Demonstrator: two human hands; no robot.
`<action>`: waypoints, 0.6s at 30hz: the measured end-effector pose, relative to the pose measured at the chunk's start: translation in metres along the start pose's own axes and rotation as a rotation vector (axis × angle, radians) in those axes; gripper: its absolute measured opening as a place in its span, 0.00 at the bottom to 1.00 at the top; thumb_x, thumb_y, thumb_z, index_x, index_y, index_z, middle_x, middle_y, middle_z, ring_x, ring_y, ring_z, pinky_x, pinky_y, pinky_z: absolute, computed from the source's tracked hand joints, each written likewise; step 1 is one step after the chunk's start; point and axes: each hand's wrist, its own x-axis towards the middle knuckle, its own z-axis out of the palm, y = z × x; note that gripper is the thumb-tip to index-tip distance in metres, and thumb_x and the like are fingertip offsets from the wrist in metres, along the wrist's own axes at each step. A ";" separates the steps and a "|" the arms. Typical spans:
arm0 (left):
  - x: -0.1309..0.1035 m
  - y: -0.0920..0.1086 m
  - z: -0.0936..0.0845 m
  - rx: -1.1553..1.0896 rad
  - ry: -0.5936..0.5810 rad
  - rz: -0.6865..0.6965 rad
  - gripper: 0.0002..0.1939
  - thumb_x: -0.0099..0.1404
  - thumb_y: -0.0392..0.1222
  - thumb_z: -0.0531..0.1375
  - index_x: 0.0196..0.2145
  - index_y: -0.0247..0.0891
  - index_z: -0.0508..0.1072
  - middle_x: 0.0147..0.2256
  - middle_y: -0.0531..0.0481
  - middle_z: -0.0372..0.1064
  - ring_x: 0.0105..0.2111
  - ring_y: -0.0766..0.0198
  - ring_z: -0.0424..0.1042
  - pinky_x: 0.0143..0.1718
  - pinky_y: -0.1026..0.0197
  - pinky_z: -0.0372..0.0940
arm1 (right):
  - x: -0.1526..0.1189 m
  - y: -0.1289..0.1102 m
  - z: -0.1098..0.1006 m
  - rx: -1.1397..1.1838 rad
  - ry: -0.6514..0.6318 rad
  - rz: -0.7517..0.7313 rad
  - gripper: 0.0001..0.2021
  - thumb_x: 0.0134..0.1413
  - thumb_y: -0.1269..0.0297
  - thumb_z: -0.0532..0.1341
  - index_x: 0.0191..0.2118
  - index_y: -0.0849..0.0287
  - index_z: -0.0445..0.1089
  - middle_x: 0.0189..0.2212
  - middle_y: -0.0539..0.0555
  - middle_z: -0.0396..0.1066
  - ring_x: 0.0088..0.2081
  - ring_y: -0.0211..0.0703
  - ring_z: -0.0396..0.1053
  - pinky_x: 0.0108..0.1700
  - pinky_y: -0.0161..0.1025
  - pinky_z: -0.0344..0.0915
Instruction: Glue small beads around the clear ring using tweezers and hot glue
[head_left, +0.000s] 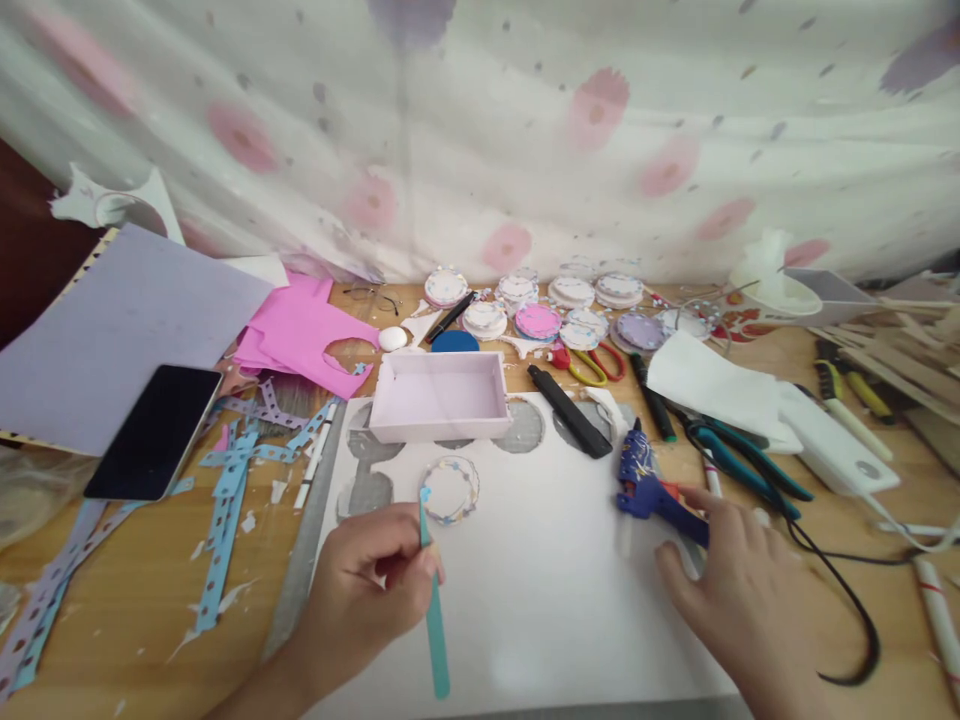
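Observation:
My left hand [367, 585] pinches a teal stick [433, 610], whose tip touches the edge of a round white disc with pastel dots along its rim [450, 489]. The disc lies on a white foam sheet [540, 600] with round holes cut in it. My right hand [739, 595] rests spread on the sheet's right side, fingertips against the handle of a blue hot glue gun [646, 482], not gripping it. A shallow pale pink box [441, 396] stands just behind the disc.
Finished decorated discs [540, 310] line the back edge by the curtain. A phone [156, 428], grey and pink paper, and blue punched strips [232, 490] lie left. Red scissors [592, 362], black markers, teal pliers [742, 455], white power bank and a black cord lie right.

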 end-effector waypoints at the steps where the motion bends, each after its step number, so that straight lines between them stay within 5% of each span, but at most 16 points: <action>1: 0.000 -0.002 -0.001 0.002 -0.001 -0.001 0.15 0.57 0.31 0.55 0.15 0.37 0.65 0.16 0.53 0.64 0.16 0.70 0.61 0.16 0.68 0.54 | -0.002 0.006 0.003 -0.038 -0.023 -0.021 0.19 0.48 0.66 0.59 0.48 0.56 0.63 0.35 0.63 0.70 0.37 0.67 0.70 0.35 0.58 0.64; 9: 0.006 -0.011 -0.007 -0.015 0.010 0.018 0.14 0.58 0.32 0.55 0.16 0.37 0.66 0.17 0.53 0.66 0.18 0.70 0.62 0.17 0.67 0.54 | 0.005 0.003 0.003 -0.054 -0.072 0.007 0.13 0.52 0.66 0.57 0.45 0.53 0.64 0.31 0.60 0.71 0.33 0.63 0.71 0.33 0.55 0.63; 12: 0.013 -0.020 -0.006 -0.016 0.007 0.028 0.15 0.59 0.33 0.55 0.15 0.37 0.67 0.18 0.52 0.67 0.19 0.68 0.63 0.19 0.66 0.55 | 0.010 -0.003 -0.012 0.070 -0.053 0.238 0.14 0.49 0.59 0.61 0.43 0.54 0.65 0.29 0.57 0.70 0.30 0.57 0.70 0.31 0.50 0.64; 15: 0.019 -0.032 -0.001 -0.032 -0.004 0.025 0.15 0.58 0.34 0.55 0.15 0.37 0.66 0.17 0.51 0.67 0.20 0.68 0.62 0.20 0.65 0.55 | 0.021 -0.022 -0.029 0.258 0.117 0.541 0.15 0.45 0.54 0.66 0.37 0.54 0.65 0.26 0.52 0.67 0.27 0.51 0.68 0.30 0.47 0.64; 18: 0.022 -0.044 0.007 -0.063 -0.067 0.018 0.15 0.58 0.34 0.54 0.15 0.37 0.64 0.17 0.52 0.64 0.19 0.69 0.60 0.20 0.65 0.53 | 0.039 -0.051 -0.037 0.544 0.131 0.506 0.16 0.42 0.52 0.68 0.31 0.54 0.63 0.23 0.49 0.65 0.24 0.46 0.65 0.27 0.45 0.63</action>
